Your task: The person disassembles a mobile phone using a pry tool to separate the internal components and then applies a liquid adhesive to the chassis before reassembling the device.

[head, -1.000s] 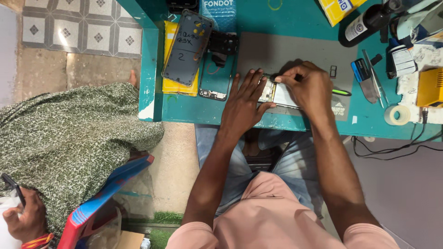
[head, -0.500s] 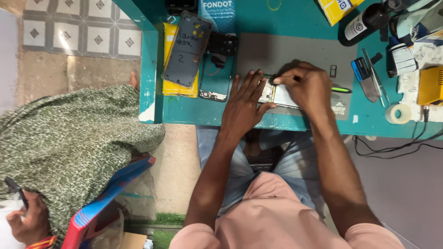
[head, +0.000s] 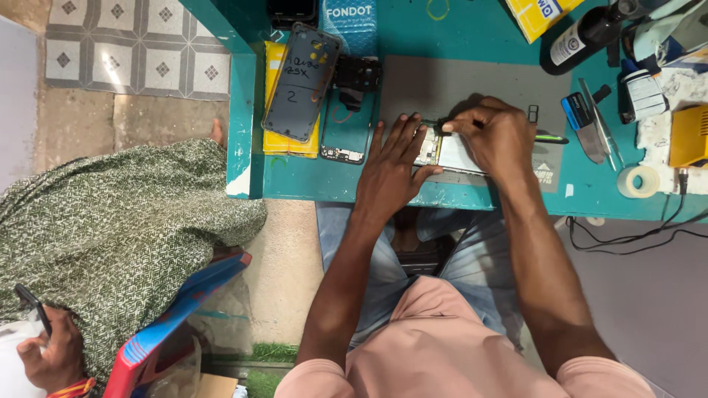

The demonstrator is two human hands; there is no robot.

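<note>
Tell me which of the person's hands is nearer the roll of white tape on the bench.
Right. The right hand works on the opened phone, left of the roll of white tape but apart from it. The left hand lies flat farther left, beyond the phone.

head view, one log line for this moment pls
left hand: flat, steadying opened phone | right hand: gripping green-handled tool on phone | surface: grey mat, teal table

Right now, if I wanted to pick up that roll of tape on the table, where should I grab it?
Probably best to pinch the tape roll across its outer rim, coming straight down from above. It lies flat on the teal table, hole facing up, with free space around the ring.
</note>
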